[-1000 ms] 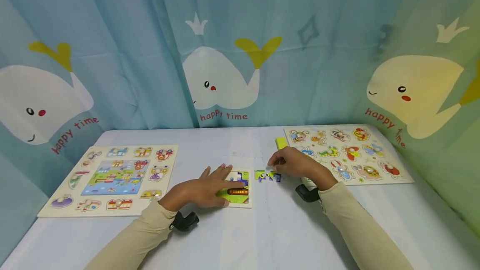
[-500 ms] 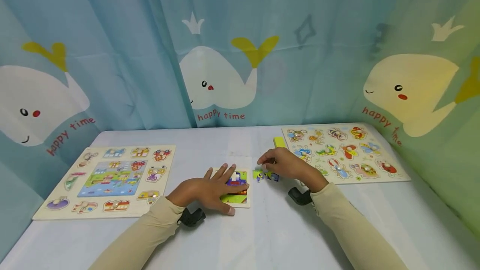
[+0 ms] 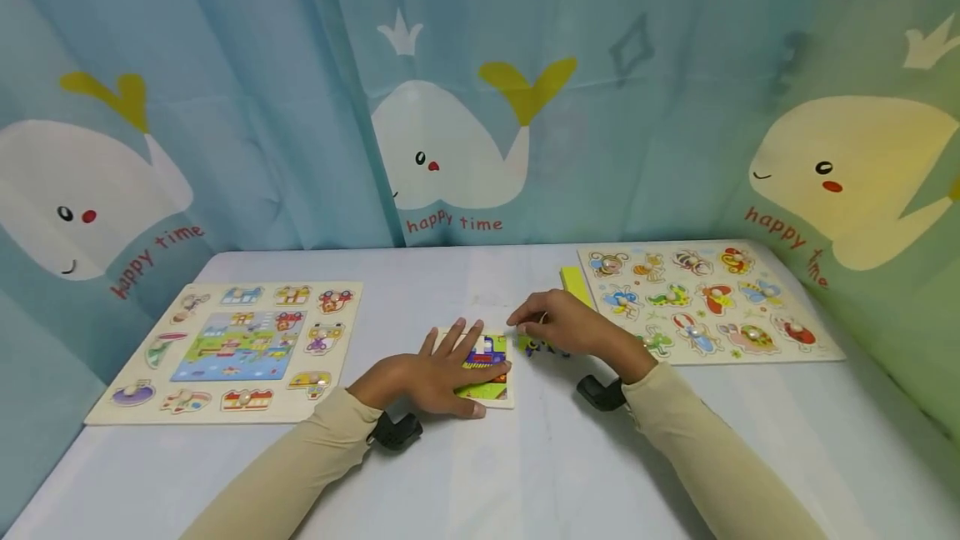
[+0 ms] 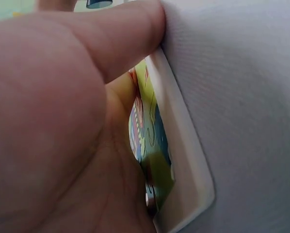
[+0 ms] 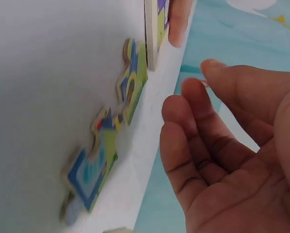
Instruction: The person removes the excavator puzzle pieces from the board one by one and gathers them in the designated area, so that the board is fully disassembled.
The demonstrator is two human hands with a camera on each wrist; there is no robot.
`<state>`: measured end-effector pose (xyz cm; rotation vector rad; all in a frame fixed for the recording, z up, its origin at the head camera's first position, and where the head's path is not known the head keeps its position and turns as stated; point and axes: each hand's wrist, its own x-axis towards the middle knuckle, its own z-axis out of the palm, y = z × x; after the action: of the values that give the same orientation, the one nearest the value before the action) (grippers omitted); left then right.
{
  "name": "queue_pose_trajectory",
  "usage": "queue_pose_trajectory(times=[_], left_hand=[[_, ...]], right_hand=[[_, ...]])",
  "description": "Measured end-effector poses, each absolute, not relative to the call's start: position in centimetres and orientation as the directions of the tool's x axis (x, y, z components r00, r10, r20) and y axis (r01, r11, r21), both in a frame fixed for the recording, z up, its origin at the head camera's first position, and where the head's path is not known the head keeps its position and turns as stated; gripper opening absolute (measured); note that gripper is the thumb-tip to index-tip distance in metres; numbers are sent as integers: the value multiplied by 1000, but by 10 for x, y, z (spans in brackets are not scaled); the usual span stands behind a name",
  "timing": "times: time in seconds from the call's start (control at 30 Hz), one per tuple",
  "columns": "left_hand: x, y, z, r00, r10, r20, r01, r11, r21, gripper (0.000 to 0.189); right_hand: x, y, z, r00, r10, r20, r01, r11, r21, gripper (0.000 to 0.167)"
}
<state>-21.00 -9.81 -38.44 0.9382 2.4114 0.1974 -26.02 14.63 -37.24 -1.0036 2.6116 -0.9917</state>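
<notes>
My left hand (image 3: 438, 377) lies with fingers spread across a small square picture puzzle (image 3: 489, 391) in a white frame, covering its left part. In the left wrist view, the thumb reaches the white frame (image 4: 184, 150). Loosely bent, my right hand (image 3: 570, 325) hovers just right of the puzzle's upper right corner, with nothing visible between thumb and fingers in the right wrist view. Under and beside it, several loose jigsaw pieces lie on the table, among them a green and blue piece (image 5: 135, 80) and a blue-bordered piece (image 5: 89, 170).
A knobbed vehicle puzzle board (image 3: 348, 294) lies at the left. To the right is a knobbed insect puzzle board (image 3: 810, 353), with a yellow block (image 3: 576, 283) along its left edge. A whale-print curtain (image 3: 315, 148) hangs behind the table.
My right hand has moved left, from over the loose pieces toward the puzzle's corner. My left hand has shifted right with its fingers spread wider over the puzzle.
</notes>
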Motion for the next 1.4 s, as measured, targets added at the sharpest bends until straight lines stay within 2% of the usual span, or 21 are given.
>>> queue_pose_trajectory(times=[0.23,0.53,0.8,1.4], left_hand=[[-207,-99,-384,-632,646,-428,566,762,313,69],[-208,-95,-381,-639,651,-411,555,759,339,68],[-207,-95,-381,-643,647,-409,558,762,328,69],[-208,-97,-381,-630,659,-410,567,752,336,67]], right_hand=[[-262,130,-372,-701,-709,83,-574,491,-655,19],[-262,114,-370,-726,-688,18,-538,551,-637,27],[-264,106,-373,-703,-709,-58,-551,594,-586,38],[-256,98,-374,-705,-707,-55,-598,634,-490,30]])
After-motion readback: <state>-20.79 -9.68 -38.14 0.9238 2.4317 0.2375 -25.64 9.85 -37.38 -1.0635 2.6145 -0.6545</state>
